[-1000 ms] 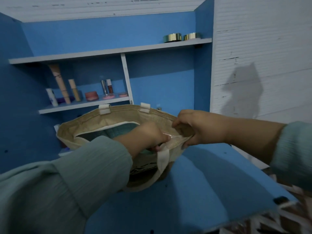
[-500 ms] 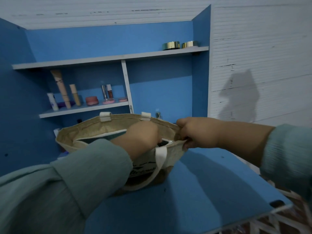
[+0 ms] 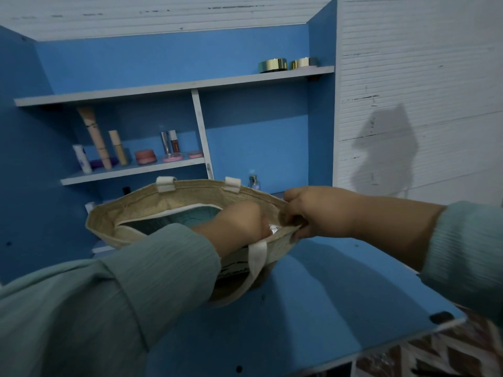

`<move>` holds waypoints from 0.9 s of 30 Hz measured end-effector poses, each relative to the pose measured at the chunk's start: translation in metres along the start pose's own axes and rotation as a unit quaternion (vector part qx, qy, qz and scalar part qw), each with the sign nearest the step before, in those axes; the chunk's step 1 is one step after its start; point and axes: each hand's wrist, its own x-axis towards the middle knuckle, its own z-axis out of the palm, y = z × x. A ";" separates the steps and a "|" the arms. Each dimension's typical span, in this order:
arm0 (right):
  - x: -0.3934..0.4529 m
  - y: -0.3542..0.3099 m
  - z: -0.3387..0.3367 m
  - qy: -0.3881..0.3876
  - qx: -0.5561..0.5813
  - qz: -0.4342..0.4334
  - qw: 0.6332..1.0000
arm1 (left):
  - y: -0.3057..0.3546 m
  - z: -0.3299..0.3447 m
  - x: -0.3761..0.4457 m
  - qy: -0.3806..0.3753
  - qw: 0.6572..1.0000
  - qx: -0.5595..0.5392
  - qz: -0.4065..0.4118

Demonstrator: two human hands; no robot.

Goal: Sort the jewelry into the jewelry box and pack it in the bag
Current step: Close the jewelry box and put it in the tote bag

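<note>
since half a second ago little has changed: the bag [image 3: 130, 213] has stayed on the blue desk [image 3: 326, 308] with both hands at its right end, and the view has only tilted a touch, so the shelves sit slightly lower in frame. at far left, on the lower shelf [image 3: 130, 172], stand a white tube [image 3: 81, 158], two beige tubes [image 3: 95, 137], a pink jar [image 3: 146, 157] and two small lip bottles [image 3: 169, 141]. the woven tan bag lies open-mouthed below them, its cream handle loops [image 3: 166, 183] at the far rim and a pale teal lining showing inside. the left hand [image 3: 242, 221], out of a teal sleeve [image 3: 114, 289], reaches down into the bag's mouth; its fingers are hidden inside, so whether they are apart or curled on anything cannot be told, though a small white thing [image 3: 273, 229] shows just beside the knuckles. the jewelry box itself cannot be made out. a cream strap [image 3: 257, 257] hangs down the near side. the right hand [image 3: 313, 213] pinches the bag's right rim, fingers curled tight on the fabric. two gold tins [image 3: 273, 65] stand on the upper shelf [image 3: 190, 85].
</note>
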 end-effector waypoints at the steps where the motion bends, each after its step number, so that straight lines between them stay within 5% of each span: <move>1: 0.000 0.000 0.001 0.002 -0.003 -0.003 1.000 | 0.001 0.001 -0.001 0.004 1.000 0.012 0.007; 7: -0.002 0.000 0.005 0.015 -0.012 -0.006 1.000 | 0.003 0.001 -0.006 0.046 0.999 0.014 0.018; 12: -0.001 -0.001 0.005 0.012 -0.020 -0.007 1.000 | 0.000 0.004 -0.011 0.080 0.987 -0.138 0.022; 19: -0.003 -0.003 0.005 0.008 -0.015 -0.008 1.000 | -0.001 0.003 -0.014 -0.005 0.945 -0.327 -0.013; 27: -0.003 -0.004 0.003 -0.001 -0.012 0.002 1.000 | 0.002 0.002 -0.013 0.044 0.974 -0.223 -0.010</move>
